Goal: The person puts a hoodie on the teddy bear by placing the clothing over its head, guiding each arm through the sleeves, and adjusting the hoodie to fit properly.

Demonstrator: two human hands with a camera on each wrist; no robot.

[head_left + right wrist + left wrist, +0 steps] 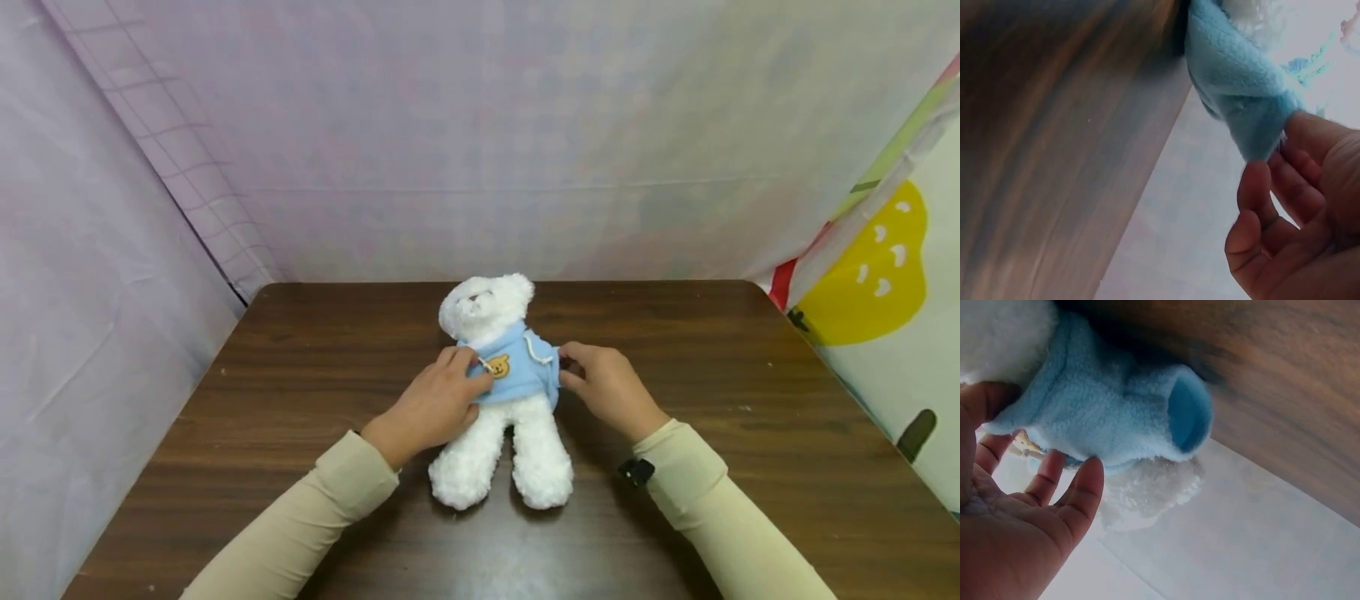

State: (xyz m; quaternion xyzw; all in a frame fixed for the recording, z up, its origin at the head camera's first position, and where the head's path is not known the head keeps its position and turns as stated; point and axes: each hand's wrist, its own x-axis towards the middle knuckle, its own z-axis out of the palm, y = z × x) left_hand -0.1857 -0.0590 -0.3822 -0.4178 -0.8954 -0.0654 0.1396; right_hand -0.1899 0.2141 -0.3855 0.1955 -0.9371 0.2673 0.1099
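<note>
A white plush teddy bear [542, 454] lies on its back on the brown table, head toward the far edge and legs toward me. It wears a light blue hoodie [521, 387] with white drawstrings and a small bear face on the front. My left hand [433, 400] holds the hoodie's left side, thumb by the hem and fingertips on the front. In the left wrist view, the hoodie's sleeve [1147, 409] gapes with no paw showing at its opening. My right hand [611, 387] pinches the end of the other sleeve [1257, 122] between thumb and fingers.
The dark wood-grain table [300, 400] stretches around the bear on all sides. Pale curtains [480, 142] hang behind it and at the left. At the right is a cloth with a yellow printed shape [873, 275].
</note>
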